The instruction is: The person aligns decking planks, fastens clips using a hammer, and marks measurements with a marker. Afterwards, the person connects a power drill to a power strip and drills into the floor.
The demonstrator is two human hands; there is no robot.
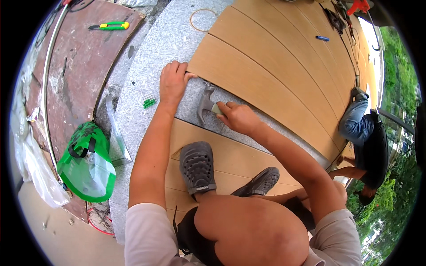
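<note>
We have the right hand (239, 117) closed around the short visible part of the pale handle of a claw hammer (205, 104), with the thumb and fingers wrapped close about it. The hammer's metal head lies just beyond the fingers, to their left, over the strip of grey stone (144, 57) between the upper tan planks (262, 57) and the lower planks (230, 162). Its claw points back toward us, while its other end comes up near the edge of the nearest upper plank; we cannot tell whether the two touch.

Our left hand (174, 82) is at the left corner of that same plank, fingers bent and close together, the thumb along its near edge. We cannot tell how firmly it grips there. The hammer head sits between our two hands, just right of the left one.

Below, our dark clogs (196, 164) rest on the lower planks. Left of the left forearm, small green plastic pieces (149, 103) lie on the stone, and farther left are a green bag (88, 173) and a green-and-yellow cutter (109, 26). A blue marker (322, 38) lies on the upper planks; at far right another person (375, 146) crouches beside them.
</note>
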